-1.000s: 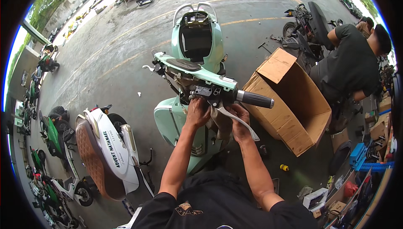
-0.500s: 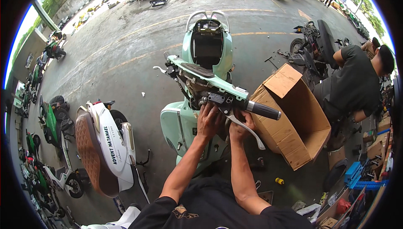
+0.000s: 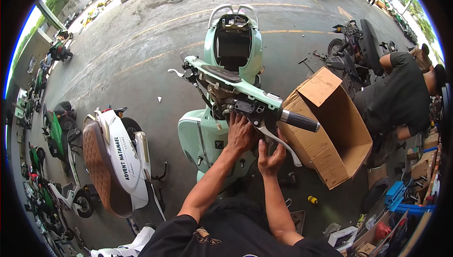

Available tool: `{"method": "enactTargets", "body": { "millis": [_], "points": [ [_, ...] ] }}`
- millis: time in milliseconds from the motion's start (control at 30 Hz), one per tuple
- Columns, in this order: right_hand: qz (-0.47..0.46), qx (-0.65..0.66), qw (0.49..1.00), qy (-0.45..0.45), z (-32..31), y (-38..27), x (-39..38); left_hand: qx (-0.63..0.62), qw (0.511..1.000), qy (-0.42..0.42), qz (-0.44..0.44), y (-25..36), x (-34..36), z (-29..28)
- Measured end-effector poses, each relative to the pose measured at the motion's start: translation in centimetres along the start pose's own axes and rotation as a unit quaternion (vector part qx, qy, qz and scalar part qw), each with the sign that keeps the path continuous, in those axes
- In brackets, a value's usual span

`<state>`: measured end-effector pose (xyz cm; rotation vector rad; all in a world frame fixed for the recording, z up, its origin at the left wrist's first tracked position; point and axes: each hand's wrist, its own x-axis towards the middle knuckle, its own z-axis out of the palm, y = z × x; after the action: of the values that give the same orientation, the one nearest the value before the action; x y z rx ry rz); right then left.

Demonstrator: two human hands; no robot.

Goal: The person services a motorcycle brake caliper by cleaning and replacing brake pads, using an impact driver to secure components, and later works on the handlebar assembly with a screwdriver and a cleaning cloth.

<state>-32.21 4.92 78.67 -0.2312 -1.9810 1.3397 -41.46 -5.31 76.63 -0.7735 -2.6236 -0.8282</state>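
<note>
A mint-green scooter [image 3: 203, 132] stands in front of me with its handlebar cover opened and wiring showing. My left hand [image 3: 239, 133] reaches up under the black brake fluid reservoir [image 3: 248, 107]; its fingertips are hidden there. Just below the silver brake lever [image 3: 283, 146] is my right hand [image 3: 272, 158], palm turned up, thumb apart from the fingers. Its fingers lie close to the lever, partly behind it, and I see nothing held. The grey-black handlebar grip [image 3: 302, 120] sticks out to the right, above this hand.
An open cardboard box [image 3: 311, 146] stands close on the right. Beyond it a person in a dark shirt [image 3: 398, 96] bends beside a partly stripped motorbike [image 3: 349, 59]. A white scooter with a brown seat [image 3: 104, 172] is at left. A small yellow item [image 3: 312, 199] lies on the floor.
My right hand has come down from the handlebar, and its thumb has spread from the fingers. My left hand has shifted slightly right, still under the reservoir.
</note>
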Motion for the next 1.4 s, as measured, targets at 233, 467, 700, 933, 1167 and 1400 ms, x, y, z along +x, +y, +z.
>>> {"method": "enactTargets", "body": {
  "millis": [233, 467, 700, 933, 1167, 1400],
  "points": [
    [-0.091, -0.167, 0.980, -0.059, -2.0, -1.3, -2.9, -0.030, 0.999, -0.006, 0.016, -1.0, 1.4, -1.7],
    [-0.132, -0.190, 0.937, -0.260, 3.4, -0.1, -4.5, -0.091, 0.975, -0.181, 0.096, -3.6, 1.9, -6.3],
    [0.020, -0.277, 0.896, -0.347, 4.6, 1.2, -1.8, -0.034, 0.982, -0.181, 0.029, -1.6, 2.7, -5.6],
    [0.050, 0.136, 0.967, -0.210, 7.1, -0.9, -3.6, -0.075, 0.976, -0.189, 0.082, -2.9, 2.9, -5.8],
    [0.005, -0.129, 0.883, -0.452, 5.0, -0.1, -1.5, -0.044, 0.969, -0.225, 0.096, -3.0, 2.0, -6.7],
    [0.045, -0.020, 0.952, -0.303, -3.1, -3.2, -7.0, -0.046, 0.988, -0.068, 0.127, -2.6, -1.3, -7.7]
  ]
}}
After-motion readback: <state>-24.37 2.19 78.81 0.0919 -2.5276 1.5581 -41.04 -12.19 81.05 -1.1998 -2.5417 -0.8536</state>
